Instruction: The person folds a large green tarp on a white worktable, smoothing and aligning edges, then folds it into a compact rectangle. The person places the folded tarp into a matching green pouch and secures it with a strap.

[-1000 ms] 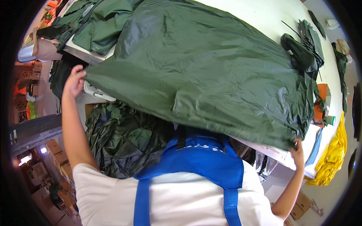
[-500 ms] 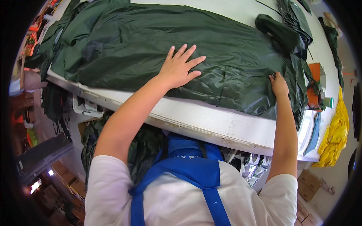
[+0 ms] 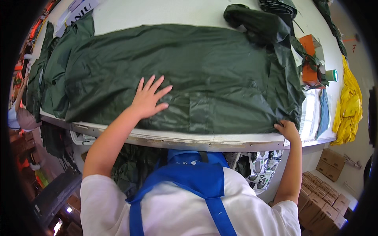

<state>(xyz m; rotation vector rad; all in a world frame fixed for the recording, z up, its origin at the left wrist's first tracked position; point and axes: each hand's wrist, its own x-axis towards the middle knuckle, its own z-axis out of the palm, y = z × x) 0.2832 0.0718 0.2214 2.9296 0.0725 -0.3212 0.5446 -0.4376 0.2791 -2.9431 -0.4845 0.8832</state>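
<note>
A long dark green garment (image 3: 169,59) of thin, slightly shiny fabric lies spread across the white table (image 3: 130,15), creased in places. My left hand (image 3: 147,100) rests flat on its near half, fingers spread, holding nothing. At the garment's near right corner, my right hand (image 3: 288,129) pinches the fabric edge between thumb and fingers, close to the table's front edge. A bunched, hood-like part (image 3: 258,24) stands up at the far right. Gathered folds (image 3: 55,86) of similar green cloth lie at the left end.
Right of the garment are an orange box (image 3: 309,45), a green-and-white roll (image 3: 331,75) and a blue cloth (image 3: 323,114). Yellow material (image 3: 349,104) hangs at the table's right end. Cardboard boxes (image 3: 330,161) stand on the floor at right. Another person's arm (image 3: 19,94) shows far left.
The garment's near right edge has come toward me with my right hand, and the fabric lies flatter. My left hand has shifted left across it. The view has shifted too.
</note>
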